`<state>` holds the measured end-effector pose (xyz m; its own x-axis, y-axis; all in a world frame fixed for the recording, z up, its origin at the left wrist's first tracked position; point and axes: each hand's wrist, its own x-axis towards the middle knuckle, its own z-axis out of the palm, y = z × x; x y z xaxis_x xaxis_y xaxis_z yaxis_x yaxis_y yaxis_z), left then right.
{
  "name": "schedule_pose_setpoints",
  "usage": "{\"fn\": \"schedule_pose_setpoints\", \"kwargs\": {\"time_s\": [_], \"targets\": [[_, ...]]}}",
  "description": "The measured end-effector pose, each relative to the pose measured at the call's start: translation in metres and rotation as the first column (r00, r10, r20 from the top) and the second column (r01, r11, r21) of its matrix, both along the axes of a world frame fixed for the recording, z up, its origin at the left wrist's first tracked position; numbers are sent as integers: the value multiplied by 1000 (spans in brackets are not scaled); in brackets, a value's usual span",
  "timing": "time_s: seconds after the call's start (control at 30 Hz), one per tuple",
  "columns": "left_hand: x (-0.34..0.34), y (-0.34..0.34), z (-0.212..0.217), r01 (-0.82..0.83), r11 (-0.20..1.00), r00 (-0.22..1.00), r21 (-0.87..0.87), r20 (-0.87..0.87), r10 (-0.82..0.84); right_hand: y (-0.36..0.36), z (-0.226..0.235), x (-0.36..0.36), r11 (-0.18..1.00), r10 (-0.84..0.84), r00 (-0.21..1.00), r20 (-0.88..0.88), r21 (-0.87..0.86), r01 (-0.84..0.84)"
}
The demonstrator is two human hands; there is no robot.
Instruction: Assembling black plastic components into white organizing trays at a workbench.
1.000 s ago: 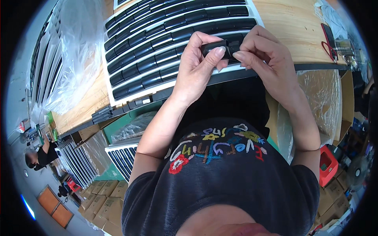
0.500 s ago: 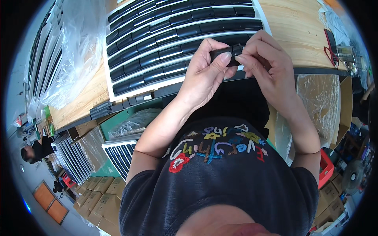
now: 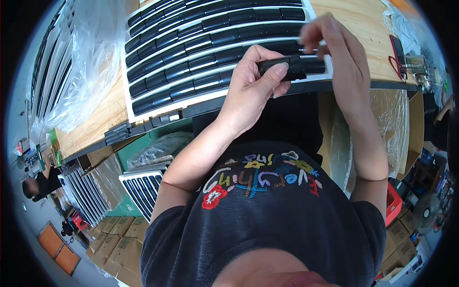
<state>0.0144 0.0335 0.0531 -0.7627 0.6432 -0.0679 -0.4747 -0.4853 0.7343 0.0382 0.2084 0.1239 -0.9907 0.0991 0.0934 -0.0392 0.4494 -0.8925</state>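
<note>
My left hand (image 3: 251, 79) is closed around a short, glossy black plastic piece (image 3: 295, 69), thumb on top and fingers beneath. The piece is held over the near edge of a white tray (image 3: 129, 103), which carries curved rows of similar black pieces (image 3: 198, 85). My right hand (image 3: 342, 55) is off the held piece, raised over the tray's right side. Its fingers are loosely bent and apart, slightly blurred, with nothing visible in them.
The tray lies on a wooden bench (image 3: 363, 52) with a dark front edge. Clear plastic film (image 3: 93, 67) covers racks at the left. Red-handled scissors (image 3: 397, 67) lie at the right. Small black parts (image 3: 118, 134) sit along the front left edge. Cardboard boxes (image 3: 119, 253) stand below.
My right hand has let go of the black piece and moved up and to the right. My left hand still holds the piece in nearly the same place.
</note>
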Motion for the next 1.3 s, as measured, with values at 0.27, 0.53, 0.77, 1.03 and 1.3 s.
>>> {"fn": "schedule_pose_setpoints", "kwargs": {"time_s": [0.27,0.53,0.77,1.03,1.3], "targets": [[21,4,11,11,999,996,37,86,-14,-32,-21,-15,853,174,974,147,-516,-74],[31,-1,13,-73,996,997,41,13,73,-46,-21,-14,807,171,980,102,-584,-80],[5,-9,4,-27,977,965,-210,-262,-30,-40,-51,-27,780,354,928,115,-584,-225],[-49,-7,-8,-86,972,988,-219,-144,55,-12,-50,-35,969,7,999,52,-247,6],[-60,-15,-33,-690,532,290,-491,-860,-419,114,-88,-152,931,-338,934,-114,103,350]]}}
